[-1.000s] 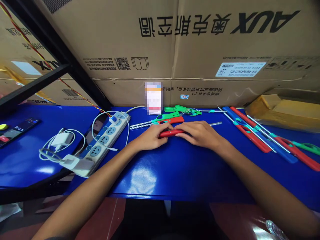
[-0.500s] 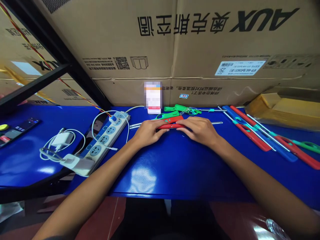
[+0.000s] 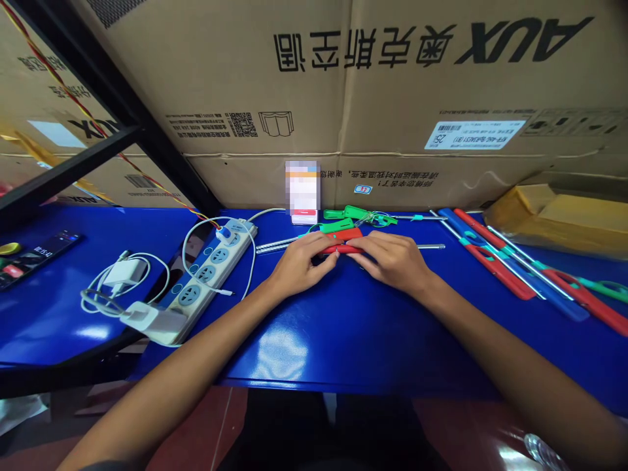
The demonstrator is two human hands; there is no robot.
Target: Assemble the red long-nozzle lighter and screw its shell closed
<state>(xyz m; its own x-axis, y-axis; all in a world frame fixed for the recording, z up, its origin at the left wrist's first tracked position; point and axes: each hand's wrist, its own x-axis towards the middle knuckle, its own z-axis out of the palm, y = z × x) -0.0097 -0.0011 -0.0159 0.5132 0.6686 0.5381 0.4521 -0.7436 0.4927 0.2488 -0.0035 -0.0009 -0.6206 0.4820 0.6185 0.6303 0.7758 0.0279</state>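
Over the blue table, my left hand [image 3: 303, 263] and my right hand [image 3: 392, 258] grip a red long-nosed lighter [image 3: 342, 248] from its two sides. Its metal tube [image 3: 432, 246] sticks out past my right hand. My fingers are closed around the handle and cover part of it. Just behind lie another red lighter [image 3: 347, 234] and a green lighter [image 3: 338, 226], partly hidden by my left hand. Metal tubes [image 3: 269, 246] point out to the left of that hand. Farther back rest more green lighter parts [image 3: 360, 212].
A phone with a lit screen [image 3: 304, 196] leans on a large cardboard box [image 3: 235, 65]. To the left are a power strip [image 3: 206, 273], white chargers [image 3: 152, 319] and another phone [image 3: 44, 258]. Several red, blue and green lighters [image 3: 510, 275] lie at right, near an opened carton [image 3: 569, 216].
My left hand has shifted slightly right, its thumb now farther along the red lighter. Both hands still hold it. The whole view has moved a little.
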